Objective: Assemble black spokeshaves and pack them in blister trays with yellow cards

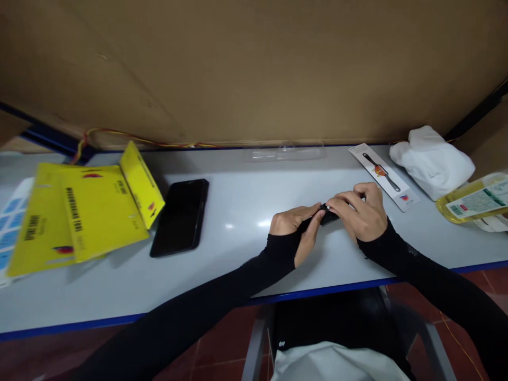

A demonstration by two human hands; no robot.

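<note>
Both hands meet over the pale surface (238, 211), pinching a small black tool (329, 213) between them: the left hand (296, 230) grips its near end, the right hand (363, 211) closes over the far end. At nine o'clock lie a black phone (180, 216) and yellow cards (85, 209). Toward one o'clock sit a printed card (383, 176) and a white cloth (432, 161); at twelve, a clear plastic shell (286, 153).

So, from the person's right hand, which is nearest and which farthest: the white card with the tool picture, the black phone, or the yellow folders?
1. White card, just beyond the right hand, to its right.
2. Black phone, left of both hands.
3. Yellow folders, far left of the table.
</note>
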